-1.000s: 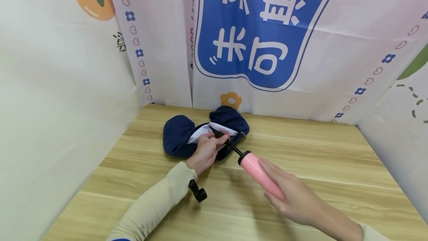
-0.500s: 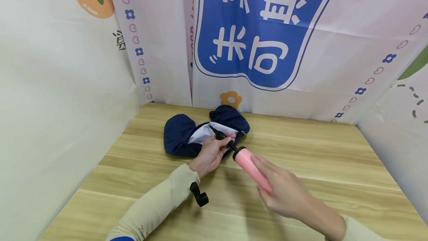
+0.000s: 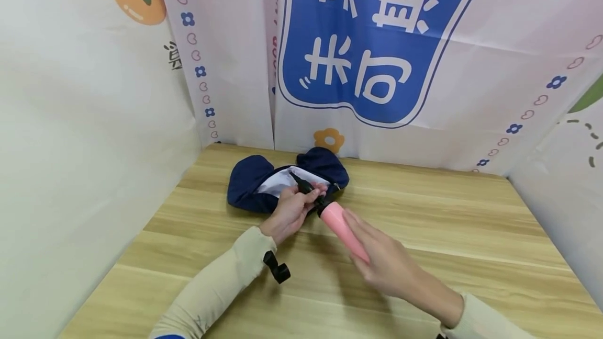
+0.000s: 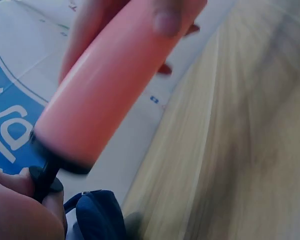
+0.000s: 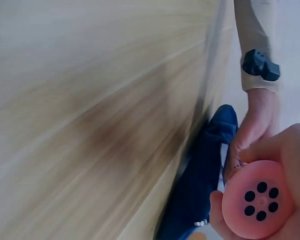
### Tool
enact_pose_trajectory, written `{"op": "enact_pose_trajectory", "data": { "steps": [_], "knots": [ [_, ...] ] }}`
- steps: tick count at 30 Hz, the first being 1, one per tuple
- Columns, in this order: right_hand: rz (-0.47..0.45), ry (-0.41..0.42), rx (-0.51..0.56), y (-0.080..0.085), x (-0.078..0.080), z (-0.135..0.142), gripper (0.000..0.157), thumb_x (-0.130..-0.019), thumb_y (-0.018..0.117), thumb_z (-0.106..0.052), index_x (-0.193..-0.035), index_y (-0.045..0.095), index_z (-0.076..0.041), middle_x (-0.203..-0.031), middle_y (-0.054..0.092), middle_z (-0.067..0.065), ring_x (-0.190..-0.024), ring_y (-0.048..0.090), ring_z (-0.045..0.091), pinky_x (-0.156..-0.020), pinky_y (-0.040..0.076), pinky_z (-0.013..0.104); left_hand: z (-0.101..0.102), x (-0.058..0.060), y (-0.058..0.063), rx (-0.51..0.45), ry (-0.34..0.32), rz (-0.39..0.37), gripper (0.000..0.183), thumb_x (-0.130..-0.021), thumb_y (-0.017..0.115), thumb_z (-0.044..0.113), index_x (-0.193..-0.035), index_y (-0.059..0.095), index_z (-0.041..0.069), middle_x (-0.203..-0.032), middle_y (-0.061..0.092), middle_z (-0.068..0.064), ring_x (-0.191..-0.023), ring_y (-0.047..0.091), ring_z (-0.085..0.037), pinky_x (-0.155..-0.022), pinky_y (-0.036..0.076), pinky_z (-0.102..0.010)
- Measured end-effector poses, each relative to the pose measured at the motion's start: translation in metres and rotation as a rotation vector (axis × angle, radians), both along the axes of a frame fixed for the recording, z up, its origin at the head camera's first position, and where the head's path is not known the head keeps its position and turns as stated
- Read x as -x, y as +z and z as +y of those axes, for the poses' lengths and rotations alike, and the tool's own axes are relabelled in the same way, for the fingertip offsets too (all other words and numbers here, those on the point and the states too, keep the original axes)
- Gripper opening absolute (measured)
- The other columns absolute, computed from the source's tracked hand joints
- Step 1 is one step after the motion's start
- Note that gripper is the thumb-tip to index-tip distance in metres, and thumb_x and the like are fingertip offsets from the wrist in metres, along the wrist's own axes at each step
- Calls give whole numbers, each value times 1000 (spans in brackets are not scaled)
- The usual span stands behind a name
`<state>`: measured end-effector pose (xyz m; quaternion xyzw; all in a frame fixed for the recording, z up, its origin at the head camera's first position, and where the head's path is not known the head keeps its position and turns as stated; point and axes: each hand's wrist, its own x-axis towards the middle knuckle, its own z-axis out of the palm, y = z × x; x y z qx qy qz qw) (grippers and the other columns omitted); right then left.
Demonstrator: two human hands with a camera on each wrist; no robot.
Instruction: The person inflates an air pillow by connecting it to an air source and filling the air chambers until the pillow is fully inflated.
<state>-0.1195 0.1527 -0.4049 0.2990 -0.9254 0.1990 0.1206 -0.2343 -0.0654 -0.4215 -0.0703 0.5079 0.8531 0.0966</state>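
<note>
A pink hand air pump (image 3: 343,228) with a black nozzle (image 3: 301,183) slants over a navy U-shaped cloth cushion (image 3: 249,182) in the head view. Its zipped opening gapes, and a white inner (image 3: 272,184) shows there. My left hand (image 3: 287,213) pinches the black end at that opening; the nozzle's tip overlaps the white inner. My right hand (image 3: 388,266) grips the pink barrel, seen large in the left wrist view (image 4: 105,85). From the right wrist view, the barrel's holed end cap (image 5: 260,197) faces the camera. Only a little black rod (image 4: 47,175) shows between barrel and left fingers.
The wood-grain table (image 3: 452,234) carries the cushion near its back edge. Printed sheets (image 3: 235,56) form walls behind and on both sides. A black wrist mount (image 3: 277,268) sticks out from the left sleeve (image 3: 221,281).
My right hand has pushed the pink barrel up and left toward the left hand, so less black rod shows. The left hand keeps its pinch beside the cushion opening.
</note>
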Motion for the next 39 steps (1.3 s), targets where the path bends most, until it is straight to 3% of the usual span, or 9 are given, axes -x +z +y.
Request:
{"op": "enact_pose_trajectory", "data": {
  "steps": [7,13,17,22,29,33,39],
  "knots": [
    [-67,15,8,19,-30,36,93,-85,82,-6,-165,36,-16,-166,46,9,-142,57,32,-112,51,53,-4,9,7,-35,2,-6,32,-103,58,-9,-134,55,-9,-121,74,-14,-106,75,-14,-98,59,-25],
    [-22,-1,-22,31,-51,51,103,-73,85,-4,-164,40,-23,-164,49,-1,-134,64,22,-103,59,48,-11,12,8,-85,36,9,39,-104,57,-7,-142,50,-14,-105,75,-8,-98,74,-12,-91,60,-21],
    [15,-48,11,28,-44,34,94,-73,80,-6,-160,48,-20,-158,56,0,-131,66,21,-102,60,46,-2,3,7,-78,24,-12,30,-103,58,-8,-132,54,-13,-101,75,-6,-95,75,-10,-95,60,-24],
    [-23,-36,84,18,-21,4,87,-73,75,-2,-156,52,-10,-154,59,9,-133,64,28,-104,58,50,8,-12,-1,-9,30,-36,19,-103,58,-7,-123,60,-9,-100,75,-4,-99,75,-11,-103,58,-28],
    [-75,16,116,4,2,-6,87,-77,76,-1,-159,46,-5,-158,54,15,-139,59,30,-110,54,50,7,-9,-11,7,6,4,20,-103,58,-7,-122,62,-11,-96,78,-2,-96,75,-9,-90,60,-20],
    [-93,31,92,3,-3,12,87,-85,77,-3,-163,40,-11,-165,46,9,-144,55,28,-115,49,50,3,-4,-9,-12,-9,10,31,-103,59,-7,-133,57,-14,-100,79,-5,-100,76,-12,-95,60,-24],
    [-101,-4,28,15,-32,39,89,-88,79,-7,-165,37,-18,-166,44,3,-145,54,25,-115,48,51,-6,4,-5,-42,-24,8,36,-104,57,-7,-138,50,-14,-100,77,-4,-97,76,-10,-98,60,-27]
  ]
}}
